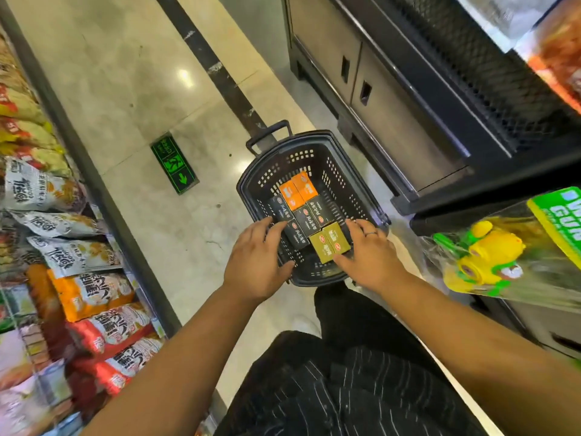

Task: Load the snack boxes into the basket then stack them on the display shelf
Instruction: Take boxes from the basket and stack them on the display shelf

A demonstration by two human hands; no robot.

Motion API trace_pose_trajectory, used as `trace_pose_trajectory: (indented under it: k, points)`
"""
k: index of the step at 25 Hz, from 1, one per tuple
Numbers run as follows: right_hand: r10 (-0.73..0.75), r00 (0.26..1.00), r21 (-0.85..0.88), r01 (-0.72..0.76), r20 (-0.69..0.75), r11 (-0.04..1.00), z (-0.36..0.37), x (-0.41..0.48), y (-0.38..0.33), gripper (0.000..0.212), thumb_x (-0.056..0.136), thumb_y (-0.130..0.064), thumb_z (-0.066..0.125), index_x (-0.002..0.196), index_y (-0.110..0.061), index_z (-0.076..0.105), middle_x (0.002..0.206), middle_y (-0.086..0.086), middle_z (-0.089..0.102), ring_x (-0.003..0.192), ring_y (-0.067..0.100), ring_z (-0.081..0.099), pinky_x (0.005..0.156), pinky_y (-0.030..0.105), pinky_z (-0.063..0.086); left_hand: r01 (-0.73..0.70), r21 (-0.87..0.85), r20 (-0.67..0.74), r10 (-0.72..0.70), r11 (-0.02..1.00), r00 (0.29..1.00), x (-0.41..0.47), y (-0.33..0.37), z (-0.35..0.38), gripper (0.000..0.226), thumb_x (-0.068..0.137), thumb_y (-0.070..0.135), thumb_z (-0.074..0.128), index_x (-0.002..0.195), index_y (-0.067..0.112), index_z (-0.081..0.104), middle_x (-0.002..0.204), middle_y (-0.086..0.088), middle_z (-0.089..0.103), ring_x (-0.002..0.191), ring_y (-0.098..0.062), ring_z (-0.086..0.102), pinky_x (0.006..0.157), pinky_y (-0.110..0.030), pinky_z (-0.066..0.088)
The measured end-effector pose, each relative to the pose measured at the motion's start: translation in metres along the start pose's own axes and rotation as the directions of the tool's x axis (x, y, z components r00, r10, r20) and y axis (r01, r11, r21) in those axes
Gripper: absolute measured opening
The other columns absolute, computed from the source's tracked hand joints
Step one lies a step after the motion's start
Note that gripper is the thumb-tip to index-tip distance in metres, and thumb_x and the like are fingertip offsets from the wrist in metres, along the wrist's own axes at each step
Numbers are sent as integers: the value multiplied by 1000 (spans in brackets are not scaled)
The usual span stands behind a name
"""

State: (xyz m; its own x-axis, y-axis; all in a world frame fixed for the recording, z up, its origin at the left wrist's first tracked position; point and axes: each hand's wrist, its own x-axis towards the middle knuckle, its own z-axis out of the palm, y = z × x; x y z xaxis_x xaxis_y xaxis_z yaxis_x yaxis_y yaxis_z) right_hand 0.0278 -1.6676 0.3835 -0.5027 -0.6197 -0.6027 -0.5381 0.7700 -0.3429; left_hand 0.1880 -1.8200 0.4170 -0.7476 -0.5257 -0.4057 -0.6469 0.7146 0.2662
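Observation:
A black plastic basket (pixel 242 184) stands on the floor in front of my legs. Inside lie two orange snack boxes (pixel 298 190) at the far end, several black boxes (pixel 311 215) in the middle and two gold boxes (pixel 328 245) nearest me. My left hand (pixel 254 265) reaches in from the left, its fingers and thumb curled round the near black box (pixel 295 236). From the right, my right hand (pixel 371 256) holds the gold boxes, fingers at their far right corner and thumb at their near edge.
A shelf of snack bags (pixel 78 278) runs along the left. On the right stands a dark cabinet (pixel 393 89), with a packaged yellow-green toy (pixel 490 256) hanging nearer me. A green exit sign (pixel 174 165) is set in the pale floor. The basket's pull handle (pixel 270 133) sticks out at its far end.

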Motion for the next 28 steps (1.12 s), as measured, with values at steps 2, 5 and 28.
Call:
trace_pose_trajectory:
  k: [2, 5, 28]
  points:
    - [22, 998, 34, -24, 50, 999, 9, 38, 5, 83, 91, -54, 56, 155, -19, 15, 159, 8, 20, 141, 32, 24, 113, 47, 29, 22, -24, 29, -22, 999, 999, 35, -4, 13, 75, 85, 44, 68, 148, 21, 34, 155, -6, 33, 143, -25, 30, 117, -39, 27]
    - [67, 991, 96, -78, 117, 992, 34, 98, 17, 83, 92, -53, 55, 155, -20, 12, 159, 8, 17, 141, 34, 23, 113, 49, 29, 15, -37, 95, -11, 999, 995, 89, -17, 46, 75, 85, 39, 70, 148, 16, 36, 154, -9, 35, 142, -27, 31, 117, -36, 25]
    - [389, 906, 117, -374, -164, 920, 316, 438, 109, 82, 95, -58, 43, 157, -22, 4, 159, 12, 17, 141, 37, 24, 110, 54, 27, -192, -36, 394, 190, 981, 899, 357, -153, 325, 67, 86, 32, 67, 144, 13, 40, 146, -14, 41, 133, -34, 38, 112, -37, 27]
